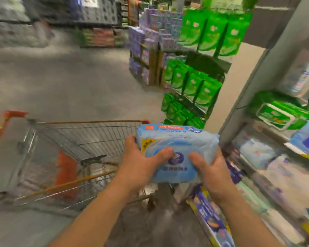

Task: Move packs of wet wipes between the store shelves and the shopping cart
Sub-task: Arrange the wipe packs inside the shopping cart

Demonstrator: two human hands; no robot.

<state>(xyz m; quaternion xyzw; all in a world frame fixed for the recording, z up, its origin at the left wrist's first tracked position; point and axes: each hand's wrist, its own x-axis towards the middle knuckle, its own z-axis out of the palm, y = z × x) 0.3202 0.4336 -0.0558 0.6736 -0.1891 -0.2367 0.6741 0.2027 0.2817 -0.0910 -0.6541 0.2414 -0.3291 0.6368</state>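
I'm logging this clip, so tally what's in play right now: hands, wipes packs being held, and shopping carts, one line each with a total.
Hands: 2, left hand and right hand, both gripping the pack
Blue wet wipes pack held: 1
Shopping cart: 1
Total: 4

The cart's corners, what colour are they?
Orange-red, seen in the head view: the cart has orange-red corners.

It was a supermarket aisle: stocked shelves (268,157) stood just right of the hands, a wire shopping cart (70,148) to their left, hanging green packs (194,82) beyond.
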